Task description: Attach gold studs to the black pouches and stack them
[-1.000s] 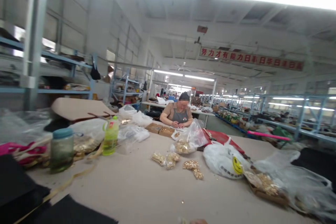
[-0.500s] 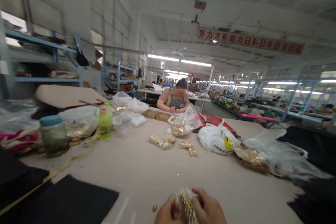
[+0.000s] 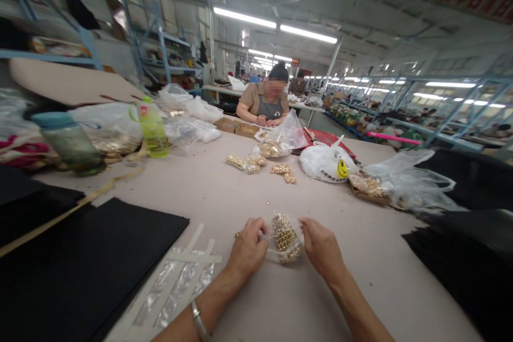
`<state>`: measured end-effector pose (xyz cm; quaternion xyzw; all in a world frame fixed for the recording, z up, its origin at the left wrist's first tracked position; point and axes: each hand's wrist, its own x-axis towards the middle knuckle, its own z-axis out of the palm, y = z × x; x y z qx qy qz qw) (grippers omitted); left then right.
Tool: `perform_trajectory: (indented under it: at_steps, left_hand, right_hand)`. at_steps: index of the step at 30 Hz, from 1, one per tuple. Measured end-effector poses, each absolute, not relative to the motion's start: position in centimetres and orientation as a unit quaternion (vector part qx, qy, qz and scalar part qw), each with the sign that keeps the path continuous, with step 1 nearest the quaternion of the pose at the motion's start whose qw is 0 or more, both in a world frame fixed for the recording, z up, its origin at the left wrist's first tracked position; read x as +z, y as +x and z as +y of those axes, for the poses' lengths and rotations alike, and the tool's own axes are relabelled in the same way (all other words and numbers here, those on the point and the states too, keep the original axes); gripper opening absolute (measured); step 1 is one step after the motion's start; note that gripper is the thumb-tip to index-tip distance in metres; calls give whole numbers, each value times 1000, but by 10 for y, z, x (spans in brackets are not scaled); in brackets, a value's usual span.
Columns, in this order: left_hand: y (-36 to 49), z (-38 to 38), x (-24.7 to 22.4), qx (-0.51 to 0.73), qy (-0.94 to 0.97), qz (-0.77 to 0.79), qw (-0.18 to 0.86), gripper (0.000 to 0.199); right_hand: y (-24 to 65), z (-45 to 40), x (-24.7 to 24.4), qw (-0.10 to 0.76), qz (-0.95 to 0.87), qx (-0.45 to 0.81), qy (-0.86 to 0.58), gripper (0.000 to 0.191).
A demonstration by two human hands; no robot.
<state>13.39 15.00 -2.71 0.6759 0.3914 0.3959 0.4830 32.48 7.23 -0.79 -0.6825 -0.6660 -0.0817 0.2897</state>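
Observation:
A clear plastic bag of gold beads (image 3: 286,239) is stretched between my two hands, just above or on the table. My left hand (image 3: 249,246) pinches its left side, fingers curled closed. At the bag's right edge, my right hand (image 3: 320,246) pinches the plastic between thumb and fingers. The gold pieces look round and shiny, bunched in the middle of the bag. One loose gold piece (image 3: 237,235) shows beside my left hand, partly hidden by it. Another tiny gold piece (image 3: 268,202) lies farther off on the table.
More small bags of gold pieces (image 3: 245,163) lie ahead. Black sheets (image 3: 132,246) are stacked left, beside clear strips (image 3: 180,278). A green bottle (image 3: 152,131) and a jar (image 3: 70,144) stand left. A white plastic bag (image 3: 324,163) sits right. A person (image 3: 266,99) works opposite.
The view has tilted down, bringing my forearms and the clear strips into sight. My hands have moved apart, from wrapping round the bag to pinching its two sides.

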Motion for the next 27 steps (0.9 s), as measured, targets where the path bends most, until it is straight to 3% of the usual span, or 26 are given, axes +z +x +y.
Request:
perform_trajectory:
  at_steps: [4, 8, 11, 17, 21, 24, 27]
  left_hand:
    - [138, 153, -34, 418, 609, 414, 532, 12]
    - [145, 152, -33, 427, 541, 376, 620, 47]
    - [148, 146, -26, 429, 515, 325, 667, 55]
    - [157, 131, -13, 442, 462, 288, 713, 50]
    - [160, 126, -6, 457, 420, 298, 725, 48]
    - [163, 124, 2, 466, 401, 289, 734, 46]
    - [172, 126, 12, 483, 395, 276, 731, 42]
  right_hand:
    - [303, 63, -4, 407, -647, 24, -644, 28]
    - [290, 58, -5, 477, -600, 101, -634, 28]
    - [286, 59, -6, 493, -585, 135, -630, 27]
    - [276, 57, -1, 490, -622, 59, -609, 31]
    - [274, 52, 6, 489, -630, 77, -599, 27]
    - [277, 58, 7, 548, -519, 182, -631, 31]
    - [282, 74, 6, 635, -392, 335, -575, 35]
